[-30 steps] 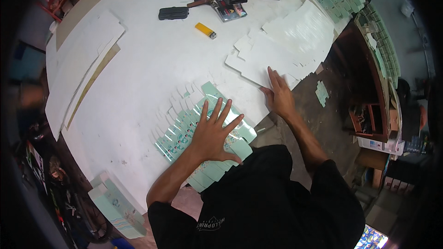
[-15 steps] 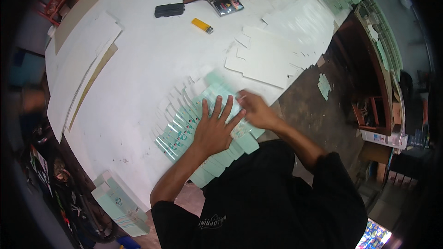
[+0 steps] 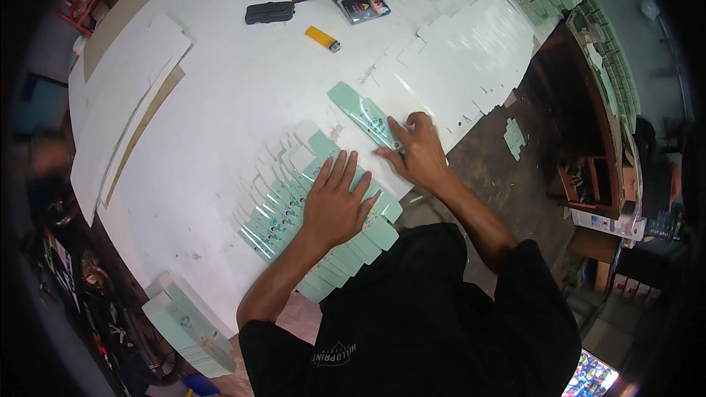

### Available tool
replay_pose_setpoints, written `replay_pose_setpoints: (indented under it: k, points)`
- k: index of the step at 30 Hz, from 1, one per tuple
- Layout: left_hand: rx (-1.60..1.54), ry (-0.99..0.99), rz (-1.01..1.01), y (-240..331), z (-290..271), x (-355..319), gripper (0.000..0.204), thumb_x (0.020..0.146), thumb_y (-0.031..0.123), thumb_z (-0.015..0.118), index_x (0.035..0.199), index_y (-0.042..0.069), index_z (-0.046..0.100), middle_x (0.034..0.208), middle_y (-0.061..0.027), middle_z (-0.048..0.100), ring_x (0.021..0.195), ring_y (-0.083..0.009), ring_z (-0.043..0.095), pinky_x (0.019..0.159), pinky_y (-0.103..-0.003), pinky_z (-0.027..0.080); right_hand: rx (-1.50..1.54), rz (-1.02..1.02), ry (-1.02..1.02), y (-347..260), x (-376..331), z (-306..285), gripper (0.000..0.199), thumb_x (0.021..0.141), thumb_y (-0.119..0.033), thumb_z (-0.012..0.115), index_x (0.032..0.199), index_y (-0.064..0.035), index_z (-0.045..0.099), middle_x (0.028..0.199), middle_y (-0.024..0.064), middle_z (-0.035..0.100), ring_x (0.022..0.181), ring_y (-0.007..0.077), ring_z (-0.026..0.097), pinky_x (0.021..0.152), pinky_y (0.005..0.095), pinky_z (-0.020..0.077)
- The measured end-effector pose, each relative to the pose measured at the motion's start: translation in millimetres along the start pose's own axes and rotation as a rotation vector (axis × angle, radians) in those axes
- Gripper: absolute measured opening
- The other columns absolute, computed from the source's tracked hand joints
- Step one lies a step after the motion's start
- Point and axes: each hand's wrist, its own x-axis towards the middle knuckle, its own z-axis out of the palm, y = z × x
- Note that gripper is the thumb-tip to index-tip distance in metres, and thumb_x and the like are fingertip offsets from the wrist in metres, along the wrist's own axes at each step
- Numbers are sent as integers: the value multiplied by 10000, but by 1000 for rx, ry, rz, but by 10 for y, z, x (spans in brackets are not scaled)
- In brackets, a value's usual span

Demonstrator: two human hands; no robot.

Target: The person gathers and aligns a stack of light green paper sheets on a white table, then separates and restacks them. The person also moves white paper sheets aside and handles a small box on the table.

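A fan of flat, glossy mint-green printed cartons [image 3: 278,222] lies overlapped at the near edge of the white worktop [image 3: 198,154]; take it as the centre of the clock. The person's left hand [image 3: 332,206] lies spread over its upper pieces, fingers extended and its grip apart, pressing rather than pinching. A single narrow glossy mint-green carton piece [image 3: 365,115] lies at one o'clock, clear of the fan. The right hand [image 3: 421,158] is at its near end, thumb and forefinger parted about it; whether that grip is clamped on the piece, the view does not settle.

For handling, light, even pressure from a flat left palm should hold the fan's spacing, since slick card probably slides easily. The right fingertips do best along the edges, sparing the printed face and folds from creases.

Farther out, stacked plain white card sheets [image 3: 478,44] lie between one and two o'clock, and a yellow plastic lighter [image 3: 322,39] at twelve. More large white sheets [image 3: 140,81] lie between ten and eleven; a mint-green printed cardboard box [image 3: 187,327] stands near eight.
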Motion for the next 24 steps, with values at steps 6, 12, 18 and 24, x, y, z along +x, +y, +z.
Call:
replay_pose_setpoints:
  k: [6,12,18,24]
  points:
    - [130,-66,17,92,-198,45,786,909,337,717,1612,118,443,1682,-252,349,1583,-409,298,1251,-686,214,751,432,-262,-373,21,-191,318,972,-85,638,1258,51,608,985,310,687,839,512,687,758,503,565]
    - [30,-186,119,-6,-231,71,936,878,604,707,1623,109,428,1723,-244,270,1607,-463,205,1260,-721,105,-143,29,80,243,128,-132,379,967,-31,637,1346,-8,621,914,253,710,811,391,732,732,433,566]
    - [20,-65,-38,85,-92,9,580,1015,511,608,1348,49,719,1482,-229,614,1456,-460,481,1240,-632,263,293,276,-87,340,-25,-181,507,962,-157,705,1439,-45,575,1084,255,668,1000,389,672,871,511,523]
    - [-136,-23,-72,18,-48,-21,533,1037,277,595,1522,58,557,1562,-228,539,1486,-452,446,1230,-651,288,-156,23,-82,108,158,-38,510,913,-74,685,1363,124,547,1076,274,626,993,432,589,876,531,491]
